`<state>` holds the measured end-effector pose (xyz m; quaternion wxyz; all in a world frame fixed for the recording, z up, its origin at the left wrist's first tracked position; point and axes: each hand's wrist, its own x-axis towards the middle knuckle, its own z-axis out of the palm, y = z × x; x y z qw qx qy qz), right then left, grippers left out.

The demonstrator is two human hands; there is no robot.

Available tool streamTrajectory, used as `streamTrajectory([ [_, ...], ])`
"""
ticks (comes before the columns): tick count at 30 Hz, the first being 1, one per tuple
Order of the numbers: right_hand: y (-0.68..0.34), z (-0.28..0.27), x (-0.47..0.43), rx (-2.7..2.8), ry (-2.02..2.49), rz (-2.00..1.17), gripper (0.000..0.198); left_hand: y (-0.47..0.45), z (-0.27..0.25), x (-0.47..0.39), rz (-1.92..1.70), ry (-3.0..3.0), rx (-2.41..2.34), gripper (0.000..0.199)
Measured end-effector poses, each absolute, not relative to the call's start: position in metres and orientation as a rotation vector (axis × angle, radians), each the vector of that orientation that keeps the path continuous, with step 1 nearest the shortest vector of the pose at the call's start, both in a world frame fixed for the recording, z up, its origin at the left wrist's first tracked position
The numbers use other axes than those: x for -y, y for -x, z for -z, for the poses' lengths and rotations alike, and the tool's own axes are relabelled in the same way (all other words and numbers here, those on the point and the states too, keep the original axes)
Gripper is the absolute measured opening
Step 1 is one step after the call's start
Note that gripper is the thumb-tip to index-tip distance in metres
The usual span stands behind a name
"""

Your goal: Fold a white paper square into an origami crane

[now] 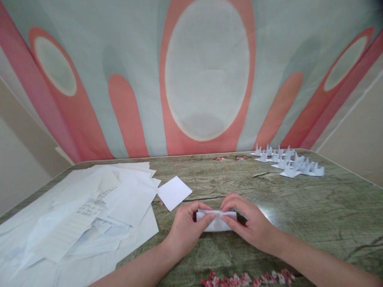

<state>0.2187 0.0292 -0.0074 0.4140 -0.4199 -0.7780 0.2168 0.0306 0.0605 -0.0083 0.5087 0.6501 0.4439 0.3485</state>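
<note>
A small folded piece of white paper (216,223) lies on the wood-patterned table (314,207) in front of me. My left hand (187,229) pinches its left end between thumb and fingers. From the other side, my right hand (249,223) grips the right end, fingertips pressing on the top fold. Both hands rest on the table with the paper between them. Most of the paper's edges are hidden by my fingers.
A loose white square sheet (174,192) lies just left of my hands. A messy pile of white papers (83,215) covers the table's left side. Several folded paper figures (289,161) stand at the far right. A patterned curtain (206,71) hangs behind the table.
</note>
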Motion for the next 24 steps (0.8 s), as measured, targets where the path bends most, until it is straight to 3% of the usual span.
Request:
streamTrajectory([
  [12,-0.2194,0.0072,-0.0315,1.821,1.148,-0.732,0.012,-0.0294,0.0102,-0.0619,-0.847,-1.604,-1.057,0.018],
  [16,-0.2197,0.0093,-0.0318,1.790,1.191,-0.737,0.014,-0.0292,0.0079,-0.0603,-0.855,-1.670,-0.951,0.033],
  [24,-0.2210,0.0122,-0.0344,1.725,1.224,-0.747,0.015,-0.0276,0.0083,-0.0602,-0.878,-1.787,-0.951,0.037],
])
